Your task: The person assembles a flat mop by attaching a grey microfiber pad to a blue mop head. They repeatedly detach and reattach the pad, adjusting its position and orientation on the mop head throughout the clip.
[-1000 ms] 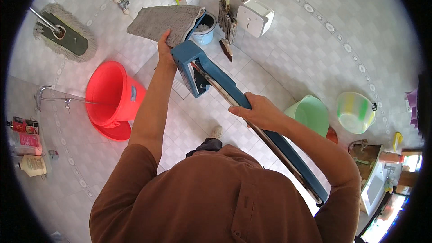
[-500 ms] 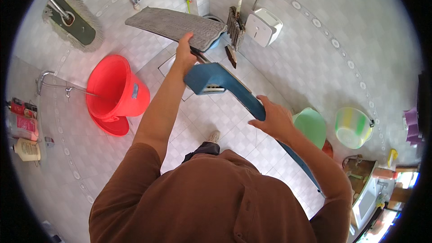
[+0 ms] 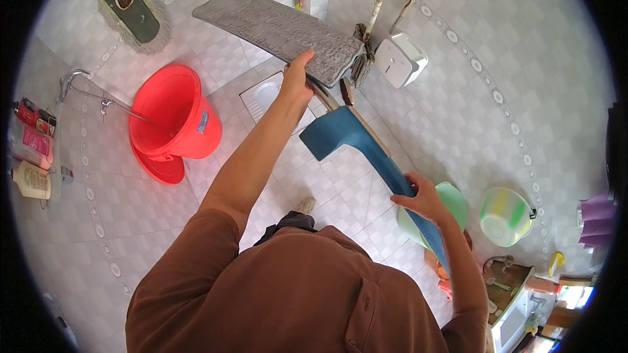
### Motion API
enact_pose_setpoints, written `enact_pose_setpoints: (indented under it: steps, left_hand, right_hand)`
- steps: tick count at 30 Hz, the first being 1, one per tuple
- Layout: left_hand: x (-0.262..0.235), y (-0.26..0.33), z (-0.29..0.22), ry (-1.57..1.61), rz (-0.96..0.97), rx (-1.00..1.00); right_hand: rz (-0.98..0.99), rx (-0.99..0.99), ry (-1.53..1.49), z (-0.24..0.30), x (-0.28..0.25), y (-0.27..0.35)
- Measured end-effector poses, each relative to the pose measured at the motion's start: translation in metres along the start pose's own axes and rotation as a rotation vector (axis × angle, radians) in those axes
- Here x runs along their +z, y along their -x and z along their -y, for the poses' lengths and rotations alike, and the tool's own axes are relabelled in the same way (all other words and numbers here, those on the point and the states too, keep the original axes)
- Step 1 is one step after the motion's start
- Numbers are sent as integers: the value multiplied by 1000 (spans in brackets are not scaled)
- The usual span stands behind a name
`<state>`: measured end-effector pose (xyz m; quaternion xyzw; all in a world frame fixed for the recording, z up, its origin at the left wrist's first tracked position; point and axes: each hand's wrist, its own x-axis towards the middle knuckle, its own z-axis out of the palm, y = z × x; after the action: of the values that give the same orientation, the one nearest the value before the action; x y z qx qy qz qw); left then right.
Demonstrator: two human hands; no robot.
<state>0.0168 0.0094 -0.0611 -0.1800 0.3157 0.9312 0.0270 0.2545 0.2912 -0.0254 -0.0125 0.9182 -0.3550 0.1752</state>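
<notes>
A flat mop with a shaggy grey pad [image 3: 275,23] is held up across the upper middle, its pad turned toward me. My left hand [image 3: 299,80] is closed on the mop where the pad's lower edge meets the pole, with a fingertip on the grey pile. From there a pale pole and a broad blue plastic piece [image 3: 369,150], bent at its upper end, slant down to the right. My right hand [image 3: 422,201] is wrapped round the blue piece partway down. Its lower end passes behind my right forearm.
A red bucket [image 3: 208,132] stands at left, a dust mop [image 3: 134,16] above it. A squat toilet [image 3: 265,95] is in the floor beyond my left forearm. A white dispenser [image 3: 396,62], a pale green basin [image 3: 451,202] and a clear-and-green bucket [image 3: 504,216] are at right.
Both hands have moved right with the mop, the right hand also nearer to me. The blue piece slants more steeply. The view has shifted a little too.
</notes>
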Motion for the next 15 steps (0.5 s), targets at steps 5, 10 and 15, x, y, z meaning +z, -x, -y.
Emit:
enact_pose_setpoints:
  steps: [5, 10, 15]
  left_hand:
    - [5, 14, -5, 35, 63, 28]
    - [13, 20, -6, 18, 70, 70]
    - [18, 23, -2, -3, 52, 110]
  right_hand:
    - [204, 145, -295, 7, 6, 8]
    - [-64, 30, -12, 11, 21, 28]
    - [-385, -52, 340, 14, 38, 37]
